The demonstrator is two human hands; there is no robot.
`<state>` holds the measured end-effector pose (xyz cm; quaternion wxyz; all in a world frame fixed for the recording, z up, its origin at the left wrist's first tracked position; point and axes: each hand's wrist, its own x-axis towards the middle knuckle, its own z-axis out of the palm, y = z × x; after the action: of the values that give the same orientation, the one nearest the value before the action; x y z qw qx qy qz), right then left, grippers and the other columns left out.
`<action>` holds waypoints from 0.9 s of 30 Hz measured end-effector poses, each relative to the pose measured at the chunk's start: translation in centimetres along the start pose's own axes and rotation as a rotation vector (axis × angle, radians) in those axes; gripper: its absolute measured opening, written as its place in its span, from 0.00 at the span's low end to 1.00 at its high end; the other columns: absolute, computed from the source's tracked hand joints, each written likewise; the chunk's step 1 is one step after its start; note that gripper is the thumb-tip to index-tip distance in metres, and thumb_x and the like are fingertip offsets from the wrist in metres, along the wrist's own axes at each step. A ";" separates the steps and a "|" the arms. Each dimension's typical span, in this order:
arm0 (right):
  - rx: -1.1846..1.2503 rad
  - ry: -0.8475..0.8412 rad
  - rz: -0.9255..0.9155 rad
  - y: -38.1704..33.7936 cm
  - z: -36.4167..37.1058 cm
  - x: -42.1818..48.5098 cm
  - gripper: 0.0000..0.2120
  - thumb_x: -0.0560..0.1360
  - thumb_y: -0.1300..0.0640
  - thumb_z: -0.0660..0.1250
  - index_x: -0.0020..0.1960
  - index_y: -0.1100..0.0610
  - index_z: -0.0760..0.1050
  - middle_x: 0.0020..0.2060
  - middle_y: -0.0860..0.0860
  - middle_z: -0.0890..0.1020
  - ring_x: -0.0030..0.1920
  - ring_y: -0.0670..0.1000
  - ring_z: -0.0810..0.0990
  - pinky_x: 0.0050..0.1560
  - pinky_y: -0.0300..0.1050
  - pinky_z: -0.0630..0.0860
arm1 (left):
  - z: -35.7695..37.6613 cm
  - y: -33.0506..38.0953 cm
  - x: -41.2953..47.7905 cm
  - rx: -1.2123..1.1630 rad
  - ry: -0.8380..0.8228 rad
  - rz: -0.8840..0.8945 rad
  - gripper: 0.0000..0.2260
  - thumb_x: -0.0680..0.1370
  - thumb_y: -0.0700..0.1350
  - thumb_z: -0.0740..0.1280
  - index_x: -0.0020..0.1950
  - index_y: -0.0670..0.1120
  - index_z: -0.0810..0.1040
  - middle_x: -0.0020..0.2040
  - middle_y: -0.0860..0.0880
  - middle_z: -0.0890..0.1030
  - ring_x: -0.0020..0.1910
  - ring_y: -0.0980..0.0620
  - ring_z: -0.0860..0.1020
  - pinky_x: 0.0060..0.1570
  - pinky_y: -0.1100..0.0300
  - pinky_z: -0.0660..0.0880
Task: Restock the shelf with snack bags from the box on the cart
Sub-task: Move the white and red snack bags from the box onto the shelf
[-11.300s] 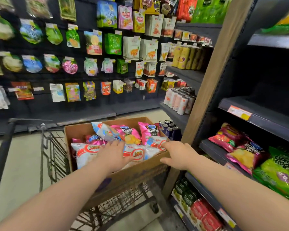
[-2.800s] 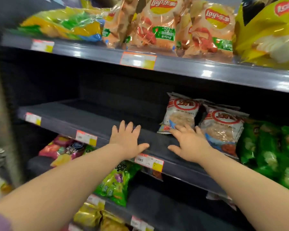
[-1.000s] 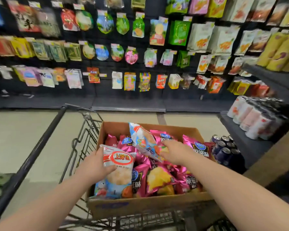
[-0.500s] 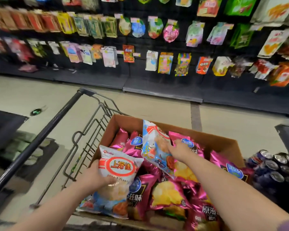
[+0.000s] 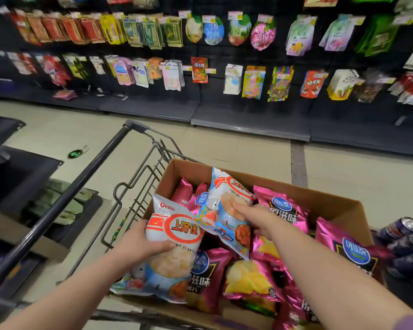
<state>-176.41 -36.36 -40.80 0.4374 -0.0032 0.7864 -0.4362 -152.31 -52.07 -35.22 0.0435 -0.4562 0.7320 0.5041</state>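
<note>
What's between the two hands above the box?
Head view: just two shrimp-flake bags. The left hand grips the near bag, the right hand the far bag; their corners overlap.

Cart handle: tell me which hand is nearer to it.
Left. The left hand grips a white shrimp-flake bag at the box edge closest to the cart handle; the right hand grips another bag farther right, over the box.

Left hand grips shrimp-flake bag; right hand grips second bag over box.
</note>
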 end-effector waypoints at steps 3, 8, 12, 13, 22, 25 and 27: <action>0.119 -0.089 -0.014 -0.2 0.9 -1.3 0.33 0.65 0.41 0.75 0.61 0.58 0.70 0.57 0.51 0.79 0.46 0.49 0.78 0.45 0.42 0.72 | -0.5 0.0 -0.4 -0.024 0.026 0.065 0.24 0.54 0.49 0.79 0.45 0.52 0.73 0.45 0.51 0.82 0.46 0.51 0.81 0.50 0.52 0.78; 0.317 -0.049 -0.030 3.8 3.1 2.9 0.54 0.40 0.38 0.83 0.63 0.54 0.71 0.53 0.53 0.83 0.50 0.55 0.84 0.52 0.53 0.80 | -2.0 -1.2 -0.5 -0.056 -0.003 0.075 0.32 0.48 0.52 0.81 0.50 0.47 0.77 0.47 0.47 0.85 0.47 0.48 0.83 0.51 0.48 0.80; 0.507 -0.013 -0.102 2.5 4.5 -2.3 0.50 0.41 0.47 0.85 0.61 0.57 0.75 0.52 0.54 0.84 0.51 0.55 0.84 0.60 0.57 0.77 | -3.7 -2.0 0.2 -0.031 -0.030 0.121 0.40 0.49 0.57 0.82 0.57 0.46 0.75 0.50 0.48 0.83 0.49 0.48 0.82 0.50 0.51 0.79; 0.532 -0.004 -0.148 1.6 4.8 -4.4 0.43 0.45 0.51 0.84 0.59 0.59 0.77 0.51 0.55 0.85 0.52 0.56 0.84 0.61 0.57 0.76 | -4.0 -1.9 0.0 -0.034 -0.032 0.130 0.35 0.55 0.53 0.82 0.57 0.46 0.74 0.50 0.48 0.82 0.49 0.49 0.81 0.49 0.54 0.78; 0.512 0.433 -0.468 -0.8 3.7 -15.1 0.31 0.60 0.64 0.79 0.59 0.57 0.70 0.51 0.54 0.82 0.50 0.52 0.82 0.55 0.51 0.79 | -5.8 -0.1 -0.6 -0.122 -0.180 0.343 0.18 0.63 0.44 0.80 0.48 0.47 0.76 0.40 0.53 0.85 0.41 0.54 0.82 0.44 0.57 0.79; 0.479 0.605 -0.494 0.0 2.5 -19.1 0.40 0.59 0.57 0.80 0.65 0.58 0.65 0.56 0.54 0.80 0.55 0.53 0.80 0.58 0.52 0.78 | -5.7 1.3 -1.2 -0.122 -0.260 0.395 0.18 0.63 0.48 0.80 0.48 0.48 0.78 0.41 0.51 0.86 0.39 0.55 0.83 0.45 0.58 0.80; 0.463 0.702 -0.516 0.9 1.9 -22.1 0.45 0.53 0.50 0.79 0.66 0.58 0.65 0.57 0.53 0.80 0.55 0.51 0.80 0.55 0.47 0.78 | -5.1 2.3 -1.7 -0.113 -0.315 0.421 0.34 0.52 0.57 0.78 0.55 0.47 0.78 0.49 0.47 0.85 0.46 0.48 0.84 0.52 0.49 0.80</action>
<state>-161.11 -28.58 -26.73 0.0129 0.0464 0.7422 -0.6684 -150.97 -54.75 -30.23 0.0255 -0.2113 0.7656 0.6070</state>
